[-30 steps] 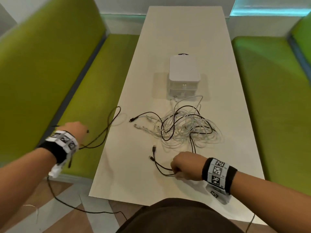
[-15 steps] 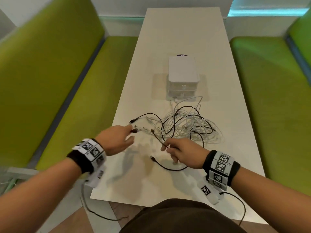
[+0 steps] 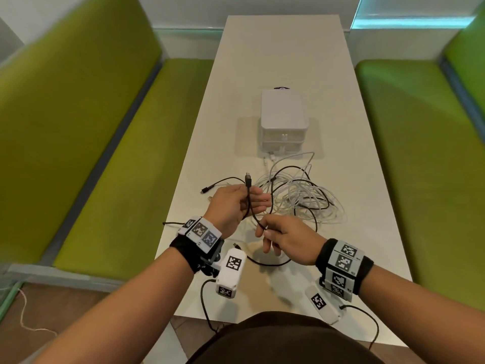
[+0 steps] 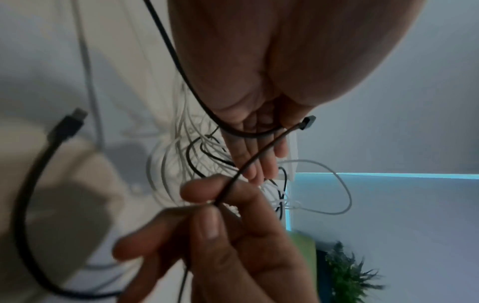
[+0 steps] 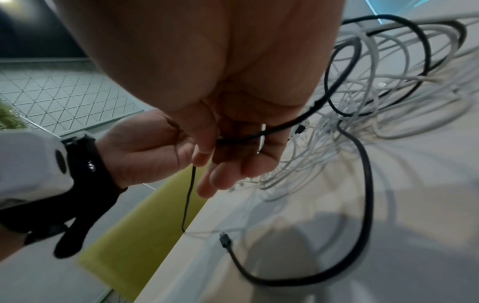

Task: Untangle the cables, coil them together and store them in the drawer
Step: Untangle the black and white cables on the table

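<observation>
A tangle of white and black cables point(image 3: 301, 198) lies on the white table point(image 3: 354, 232), in front of a small white drawer unit point(image 3: 284, 122) with both drawers closed. My left hand point(image 3: 252, 199) is raised left of the tangle, palm up. A black cable point(image 3: 249, 206) runs across it, its plug point(image 3: 248, 177) standing upright above the thumb. My right hand point(image 3: 265, 228) pinches the same cable between thumb and forefinger just below, as the left wrist view shows point(image 4: 207, 196). A second black cable end point(image 3: 236, 245) loops on the table under my hands.
Green benches point(image 3: 126, 193) run along both sides of the narrow table, and its near edge is at my body. One black plug point(image 3: 204, 191) lies left of my left hand. A thin black lead point(image 3: 170, 223) trails off the table's left edge.
My left hand came in from over the left bench to the table and took the black cable's plug end. Both hands have risen above the table with the cable between them.
</observation>
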{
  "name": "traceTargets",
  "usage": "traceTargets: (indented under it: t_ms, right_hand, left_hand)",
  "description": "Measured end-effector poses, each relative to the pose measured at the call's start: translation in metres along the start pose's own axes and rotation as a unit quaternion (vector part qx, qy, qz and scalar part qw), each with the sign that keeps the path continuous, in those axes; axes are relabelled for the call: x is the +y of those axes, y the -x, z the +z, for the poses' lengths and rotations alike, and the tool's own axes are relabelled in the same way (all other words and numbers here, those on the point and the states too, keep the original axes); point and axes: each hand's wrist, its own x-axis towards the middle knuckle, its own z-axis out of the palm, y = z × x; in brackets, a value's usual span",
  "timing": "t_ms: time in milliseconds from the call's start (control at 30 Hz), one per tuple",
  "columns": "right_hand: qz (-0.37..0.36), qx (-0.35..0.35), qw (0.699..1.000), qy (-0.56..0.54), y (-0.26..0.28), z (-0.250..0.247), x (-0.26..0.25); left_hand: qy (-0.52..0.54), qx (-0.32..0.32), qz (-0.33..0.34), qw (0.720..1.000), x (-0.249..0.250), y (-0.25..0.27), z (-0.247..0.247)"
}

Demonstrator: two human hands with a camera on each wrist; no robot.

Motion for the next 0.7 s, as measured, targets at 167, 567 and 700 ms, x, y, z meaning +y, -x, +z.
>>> traceTargets:
  t_ms: [167,567,700]
  right_hand:
    - [0.008,0.013,0.999,-0.046,0.001,0.001,0.003]
    - [-0.05,0.018,0.979,0.195,-0.002,-0.004,0.005]
    - [-0.047,0.084,0.948,0.303,-0.005,-0.029,0.005]
  left_hand:
    - [0.065,-0.011,-0.026,0.997,0.002,0.003,-0.001]
    - [-0.299,0.03,0.06,0.952,0.014,0.005,-0.007]
    - [-0.625,-0.038,0.147,0.766,0.013,0.02,-0.015]
